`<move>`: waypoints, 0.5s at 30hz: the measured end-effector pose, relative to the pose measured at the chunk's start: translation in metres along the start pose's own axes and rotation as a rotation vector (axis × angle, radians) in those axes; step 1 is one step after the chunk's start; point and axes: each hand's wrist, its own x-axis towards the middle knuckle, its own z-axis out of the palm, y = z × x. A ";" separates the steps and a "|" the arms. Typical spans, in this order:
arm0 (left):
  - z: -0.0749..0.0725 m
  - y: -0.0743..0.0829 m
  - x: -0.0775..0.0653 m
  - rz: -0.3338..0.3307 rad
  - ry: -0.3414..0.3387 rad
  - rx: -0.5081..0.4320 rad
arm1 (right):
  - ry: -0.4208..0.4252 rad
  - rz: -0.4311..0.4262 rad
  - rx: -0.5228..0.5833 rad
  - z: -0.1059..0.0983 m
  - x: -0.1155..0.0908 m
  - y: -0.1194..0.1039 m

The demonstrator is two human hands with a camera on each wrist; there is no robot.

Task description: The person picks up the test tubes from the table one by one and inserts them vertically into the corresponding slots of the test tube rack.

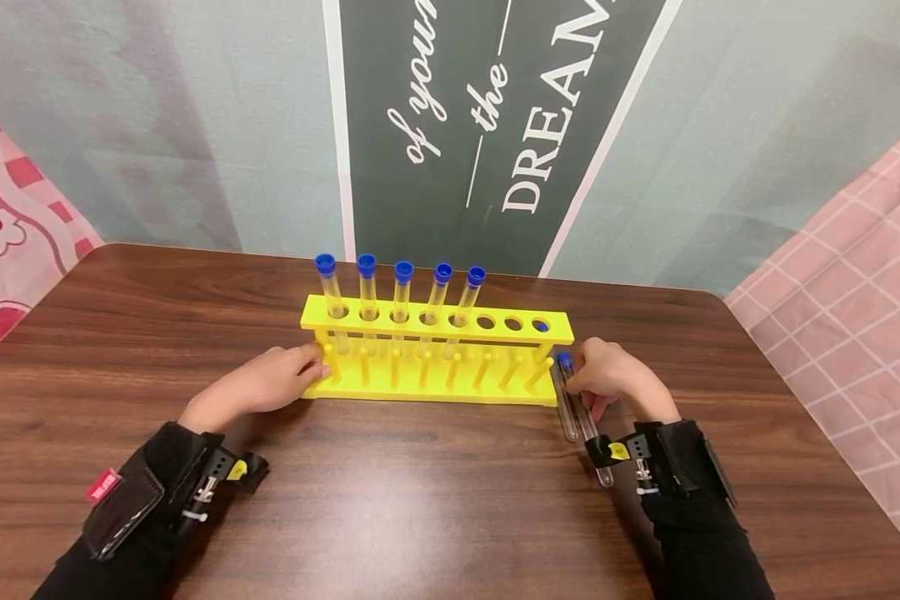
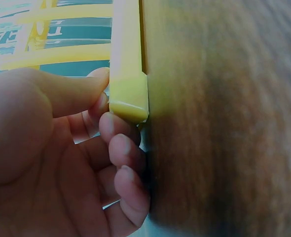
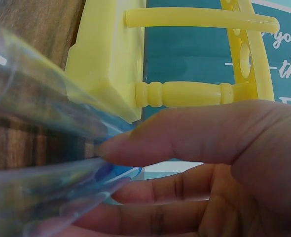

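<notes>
A yellow test tube rack [image 1: 435,392] stands on the table, with several clear, blue-capped test tubes [image 1: 403,287] upright or slightly tilted in its left holes. My left hand [image 1: 288,379] grips the rack's left end; in the left wrist view the thumb lies on one side of the base [image 2: 128,94], with curled fingertips at its end. By the rack's right end, my right hand [image 1: 603,375] pinches a clear test tube [image 1: 588,429] between thumb and fingers, near its cap. Another test tube [image 1: 567,417] lies beside it. The right fingertips are partly hidden behind the tubes.
The brown wooden table [image 1: 420,517] extends in front of the rack. Behind it hangs a grey-green cloth [image 1: 270,125] with white lettering. Pink patterned cloth [image 1: 855,250] borders the right side. Something blue shows through the rack's rightmost hole.
</notes>
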 end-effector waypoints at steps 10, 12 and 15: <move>0.000 0.000 0.000 0.001 -0.004 -0.002 | 0.015 -0.009 -0.012 0.000 -0.002 -0.001; 0.000 0.000 0.000 0.001 -0.005 -0.002 | 0.020 -0.008 -0.016 0.000 -0.002 -0.001; 0.000 0.000 0.000 0.000 -0.004 0.000 | 0.027 -0.006 -0.023 0.000 -0.002 -0.002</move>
